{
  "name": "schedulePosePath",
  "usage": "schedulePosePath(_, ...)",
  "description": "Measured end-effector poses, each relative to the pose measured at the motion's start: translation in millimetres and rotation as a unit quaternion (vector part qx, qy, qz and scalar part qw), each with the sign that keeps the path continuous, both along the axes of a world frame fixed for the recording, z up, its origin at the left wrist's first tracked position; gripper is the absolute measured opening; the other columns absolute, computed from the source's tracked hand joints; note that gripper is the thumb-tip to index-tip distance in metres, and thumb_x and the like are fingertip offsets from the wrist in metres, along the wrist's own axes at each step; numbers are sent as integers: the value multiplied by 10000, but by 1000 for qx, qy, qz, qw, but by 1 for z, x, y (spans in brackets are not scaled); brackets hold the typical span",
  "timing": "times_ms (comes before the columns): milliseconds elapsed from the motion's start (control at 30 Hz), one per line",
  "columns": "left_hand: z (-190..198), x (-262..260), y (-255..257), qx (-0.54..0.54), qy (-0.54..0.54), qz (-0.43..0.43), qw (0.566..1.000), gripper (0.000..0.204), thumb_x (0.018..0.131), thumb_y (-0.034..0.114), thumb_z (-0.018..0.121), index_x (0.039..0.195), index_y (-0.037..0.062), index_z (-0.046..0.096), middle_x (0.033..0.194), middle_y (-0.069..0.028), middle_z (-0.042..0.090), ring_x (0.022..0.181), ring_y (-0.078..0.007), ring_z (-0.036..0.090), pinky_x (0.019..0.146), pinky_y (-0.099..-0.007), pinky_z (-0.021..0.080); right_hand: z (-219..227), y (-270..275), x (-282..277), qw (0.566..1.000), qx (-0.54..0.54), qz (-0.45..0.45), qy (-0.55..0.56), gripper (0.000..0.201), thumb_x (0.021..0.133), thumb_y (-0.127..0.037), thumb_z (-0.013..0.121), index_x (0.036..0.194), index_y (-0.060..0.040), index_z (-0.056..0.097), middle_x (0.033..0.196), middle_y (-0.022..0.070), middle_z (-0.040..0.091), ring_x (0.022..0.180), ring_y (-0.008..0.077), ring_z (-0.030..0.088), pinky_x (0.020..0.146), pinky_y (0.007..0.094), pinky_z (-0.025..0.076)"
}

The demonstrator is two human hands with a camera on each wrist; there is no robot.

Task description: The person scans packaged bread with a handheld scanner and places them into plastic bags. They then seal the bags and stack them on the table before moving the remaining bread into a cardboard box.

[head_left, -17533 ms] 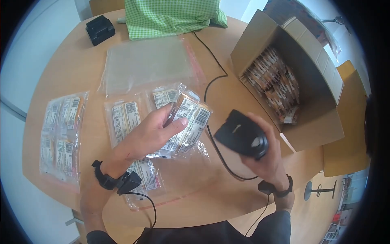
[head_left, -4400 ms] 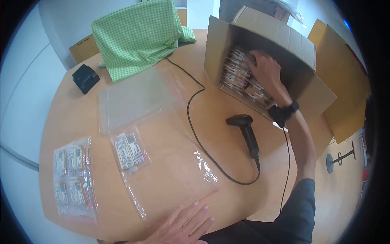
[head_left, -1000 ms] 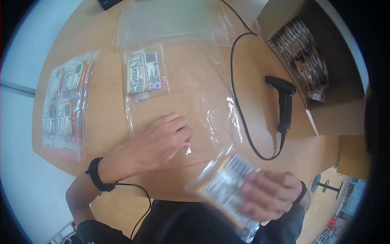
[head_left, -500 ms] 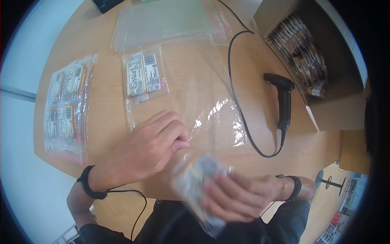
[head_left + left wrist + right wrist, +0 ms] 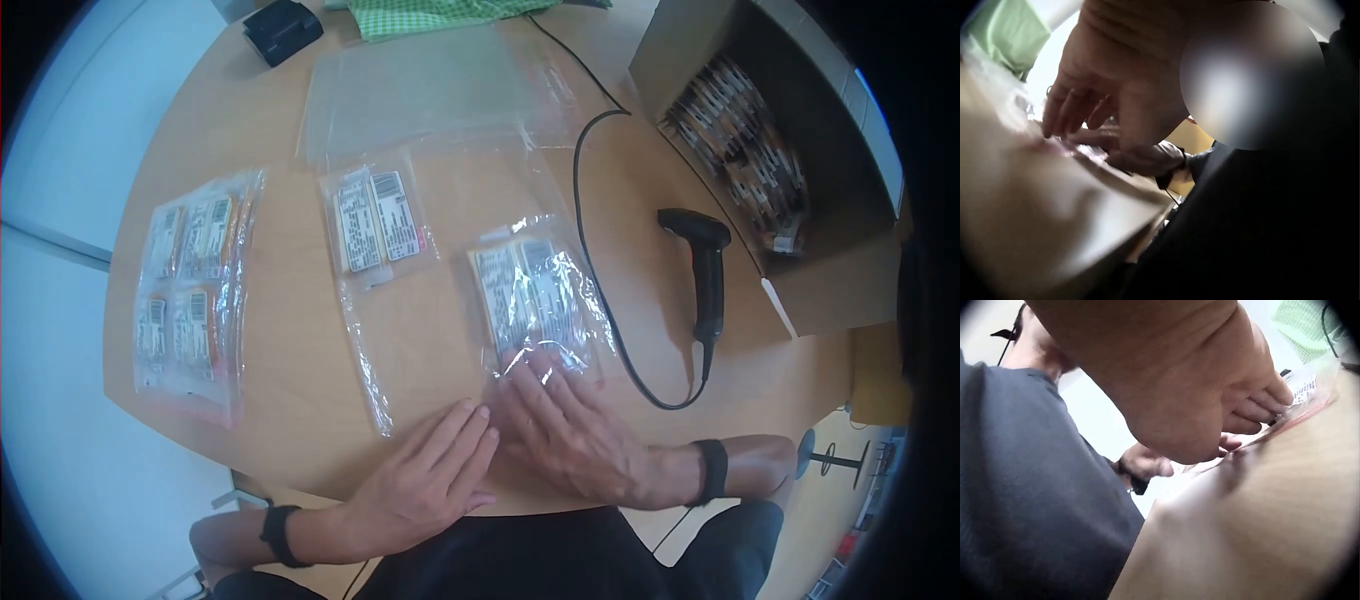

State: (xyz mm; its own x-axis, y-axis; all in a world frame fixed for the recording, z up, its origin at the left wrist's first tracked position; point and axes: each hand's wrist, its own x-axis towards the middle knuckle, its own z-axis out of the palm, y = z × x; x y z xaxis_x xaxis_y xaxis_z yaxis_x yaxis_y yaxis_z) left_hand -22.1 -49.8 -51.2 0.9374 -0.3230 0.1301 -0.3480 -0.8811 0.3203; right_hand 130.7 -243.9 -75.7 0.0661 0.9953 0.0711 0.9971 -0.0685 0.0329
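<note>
In the head view my right hand point(image 5: 575, 440) reaches with extended fingers to the near edge of a clear packet with barcode labels point(image 5: 530, 300). Shiny film shows over that packet and the fingertips. My left hand point(image 5: 430, 480) lies beside it, fingers fairly straight, at the near edge of a large clear plastic bag point(image 5: 440, 330). Another labelled packet point(image 5: 378, 220) lies flat at the bag's far left corner. The left wrist view shows the left hand point(image 5: 1122, 81) dark and close up. From the right wrist camera, the right hand point(image 5: 1210, 400) is low over the table.
A filled bag of labelled packets point(image 5: 190, 290) lies at left. Flat clear bags point(image 5: 420, 95) are stacked behind. A black barcode scanner point(image 5: 705, 275) and its cable point(image 5: 577, 190) lie at right, before a cardboard box point(image 5: 840, 270) of packets. A black device point(image 5: 283, 32) and green checked cloth point(image 5: 440, 15) are farther back.
The right hand has carried the packet from the table's near edge onto the bag area and laid it flat. The left hand's fingers have straightened and shifted toward me. Earlier, the right hand reached into the box.
</note>
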Motion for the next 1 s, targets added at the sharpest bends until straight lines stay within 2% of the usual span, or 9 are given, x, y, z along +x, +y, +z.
schedulePosePath(100, -9, -14, -1, 89, 37, -33, 995, 671, 971, 469, 676, 1304, -111, 626, 1473, -302, 556, 1436, -439, 491, 1226, -510, 398, -4, 23, 24, 984, -30, -56, 169, 513, 981, -292, 642, 1247, 146, 614, 1409, 372, 530, 1399, 497, 476, 1170, 521, 390)
schedulePosePath(200, -6, -12, 2, 94, 38, -44, 994, 662, 971, 457, 678, 1312, -108, 624, 1469, -290, 560, 1427, -430, 502, 1213, -505, 409, -21, 53, 52, 992, 93, -37, 81, 550, 977, -287, 638, 1282, 169, 594, 1478, 380, 475, 1443, 501, 442, 1203, 539, 355)
schedulePosePath(533, -4, -8, 7, 107, 17, -69, 992, 627, 962, 419, 702, 1314, -94, 626, 1426, -285, 587, 1399, -429, 526, 1177, -491, 444, -16, 66, 38, 985, 87, -133, 64, 719, 870, -336, 668, 1398, 142, 566, 1513, 387, 476, 1404, 511, 493, 1184, 611, 379)
schedulePosePath(600, -4, -7, 8, 102, 21, -68, 992, 617, 952, 419, 717, 1289, -92, 642, 1421, -294, 589, 1406, -442, 516, 1183, -500, 432, -7, 63, 48, 997, -34, -64, -17, 709, 876, -354, 673, 1367, 148, 577, 1511, 400, 469, 1389, 531, 499, 1181, 616, 383)
schedulePosePath(633, -1, -6, 8, 100, 12, -81, 992, 617, 952, 419, 717, 1289, -92, 642, 1421, -294, 589, 1406, -442, 516, 1183, -500, 432, -15, 54, 38, 991, 120, -43, 44, 606, 883, -355, 673, 1256, 122, 634, 1465, 347, 533, 1346, 455, 560, 1107, 543, 473)
schedulePosePath(733, -5, -11, 7, 85, 51, -74, 992, 524, 942, 329, 768, 1274, -63, 667, 1382, -258, 616, 1314, -406, 599, 1105, -473, 505, 12, 9, 9, 977, 92, 67, 181, 404, 876, -280, 697, 1116, 44, 677, 1267, 222, 652, 1113, 347, 681, 881, 430, 581)
schedulePosePath(833, -14, -17, 8, 82, 12, -51, 995, 635, 957, 265, 726, 1449, -86, 530, 1493, -306, 516, 1383, -457, 518, 1146, -504, 458, 72, -22, 38, 967, 193, 35, 165, 269, 832, -169, 738, 1049, -24, 672, 1023, 108, 662, 849, 279, 683, 668, 375, 571)
schedulePosePath(900, 3, -8, 7, 65, 17, -61, 996, 620, 956, 259, 727, 1442, -77, 540, 1477, -296, 528, 1363, -458, 528, 1137, -499, 465, 92, -36, 97, 953, 273, -92, -89, 286, 795, -106, 781, 1051, -51, 667, 946, 77, 651, 736, 273, 657, 580, 366, 551)
schedulePosePath(1000, 3, -6, 15, 44, 25, -95, 994, 612, 950, 264, 735, 1438, -55, 551, 1474, -280, 532, 1355, -457, 528, 1138, -489, 465, 98, -68, 198, 864, 308, -344, -201, 569, 846, -138, 798, 1370, -16, 611, 1177, 207, 712, 1077, 404, 677, 931, 483, 557)
